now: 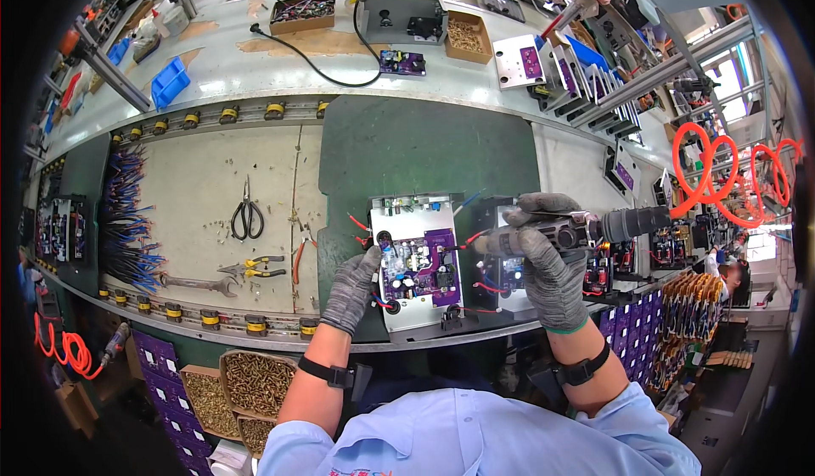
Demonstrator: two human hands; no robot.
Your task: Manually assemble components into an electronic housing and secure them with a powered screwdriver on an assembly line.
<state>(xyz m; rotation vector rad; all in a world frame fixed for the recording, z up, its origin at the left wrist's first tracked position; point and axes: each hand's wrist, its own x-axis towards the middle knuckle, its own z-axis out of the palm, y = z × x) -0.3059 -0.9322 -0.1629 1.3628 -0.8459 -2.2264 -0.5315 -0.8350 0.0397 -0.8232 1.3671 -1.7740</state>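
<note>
A white metal chassis (399,315) with a purple circuit board (441,268) on it lies in front of me on a dark green board. My left hand (352,289), in a grey glove, grips the chassis by its left edge. To the right, my gloved right hand (552,277) is closed around a dark air screwdriver (586,230), held sideways above a second chassis (514,302). That second chassis is partly hidden by the hand. Red, black and blue wires stick out around both chassis.
Scissors (247,215), yellow-handled pliers (255,266) and a wrench (199,284) lie to the left, beside bundled wires (127,213). An orange coiled hose (705,170) hangs at the right. Screw boxes (259,383) sit below the bench edge. Metal panels (586,77) stand at the back right.
</note>
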